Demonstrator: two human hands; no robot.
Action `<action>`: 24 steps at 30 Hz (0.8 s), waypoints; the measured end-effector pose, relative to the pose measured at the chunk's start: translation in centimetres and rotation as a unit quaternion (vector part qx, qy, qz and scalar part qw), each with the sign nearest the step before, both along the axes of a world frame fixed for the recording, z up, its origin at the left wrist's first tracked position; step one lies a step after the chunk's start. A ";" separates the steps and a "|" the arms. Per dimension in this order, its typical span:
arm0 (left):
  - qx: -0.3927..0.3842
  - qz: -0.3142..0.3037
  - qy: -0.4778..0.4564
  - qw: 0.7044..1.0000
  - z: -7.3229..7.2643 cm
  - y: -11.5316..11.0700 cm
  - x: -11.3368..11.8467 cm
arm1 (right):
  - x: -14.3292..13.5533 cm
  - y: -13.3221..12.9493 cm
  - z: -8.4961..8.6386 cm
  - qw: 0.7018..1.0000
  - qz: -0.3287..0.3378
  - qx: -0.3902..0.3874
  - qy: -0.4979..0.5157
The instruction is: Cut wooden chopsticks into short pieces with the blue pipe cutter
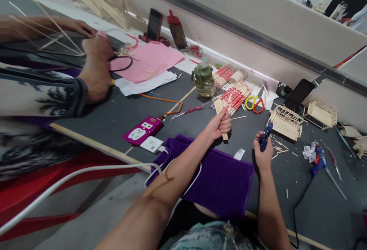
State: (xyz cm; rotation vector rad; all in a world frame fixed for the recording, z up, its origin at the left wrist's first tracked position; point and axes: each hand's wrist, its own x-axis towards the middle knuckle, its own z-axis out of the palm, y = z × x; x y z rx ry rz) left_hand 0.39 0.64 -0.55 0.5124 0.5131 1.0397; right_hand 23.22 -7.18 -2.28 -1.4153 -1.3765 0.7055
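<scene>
My left hand point(220, 124) is closed around a small bundle of pale wooden sticks point(225, 135), which poke out above and below the fist. In my right hand point(263, 152) are blue-handled pliers point(267, 129), pointing up, with their tips close to a small stick-built model point(285, 123). Short cut stick pieces point(279, 148) lie scattered beside that hand. Just beyond my left hand is a pile of chopsticks in red-and-white wrappers point(236, 95). Scissors point(254, 104) with yellow and red handles rest between the pile and the model. A purple cloth point(220, 177) lies below my hands.
A glue gun point(317, 164) with a cord lies at right, near a second stick model point(321, 113) and a phone point(299, 94). A green jug point(203, 80) and a purple socket box point(145, 129) stand left. Another person's hands point(97, 51) work over pink paper point(149, 60).
</scene>
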 end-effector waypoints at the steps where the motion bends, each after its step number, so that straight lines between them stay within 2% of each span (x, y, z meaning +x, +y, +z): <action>1: -0.003 0.003 0.033 0.999 0.0 0.0 -0.1 | 0.0 0.0 0.0 1.000 -0.003 -0.001 0.007; 3: 0.002 0.041 0.144 0.989 0.2 0.1 -0.3 | 0.1 -0.1 0.1 1.000 -0.003 -0.004 0.014; 4: 0.014 0.077 0.229 0.970 0.3 0.1 -0.4 | 0.1 -0.1 0.2 1.000 -0.001 -0.004 0.014; 5: 0.036 0.117 0.330 0.936 0.4 0.2 -0.5 | 0.1 -0.1 0.2 1.000 0.002 -0.004 0.013; 6: 0.066 0.149 0.441 0.882 0.6 0.3 -0.6 | 0.1 -0.1 0.2 1.000 0.005 -0.004 0.011; 7: 0.102 0.162 0.552 0.812 0.7 0.4 -0.7 | 0.1 -0.1 0.2 1.000 0.008 -0.004 0.008; 9: 0.169 0.113 0.732 0.651 0.9 0.6 -0.5 | 0.1 -0.1 0.1 1.000 0.012 -0.003 -0.001; 10: 0.191 0.069 0.785 0.586 0.9 0.7 -0.3 | 0.0 -0.1 0.1 1.000 0.013 -0.004 -0.004; 11: 0.204 0.029 0.816 0.540 0.8 0.9 -0.1 | 0.0 -0.1 0.0 1.000 0.014 -0.004 -0.006; 12: 0.210 0.000 0.833 0.513 0.7 1.1 0.3 | 0.0 0.0 -0.1 1.000 0.015 -0.005 -0.007; 13: 0.211 -0.017 0.840 0.500 0.6 1.3 0.6 | 0.0 0.0 -0.1 1.000 0.017 -0.004 -0.008; 17: 0.204 -0.036 0.849 0.487 -0.2 2.3 1.4 | -0.1 0.0 -0.2 0.999 0.027 0.002 -0.027; 21: 0.217 -0.049 0.845 0.486 -0.5 2.6 1.4 | 0.0 0.1 -0.4 0.999 0.021 0.012 -0.047; 24: 0.235 -0.041 0.839 0.489 0.0 2.1 1.1 | 0.0 0.3 -0.6 0.999 0.014 0.018 -0.044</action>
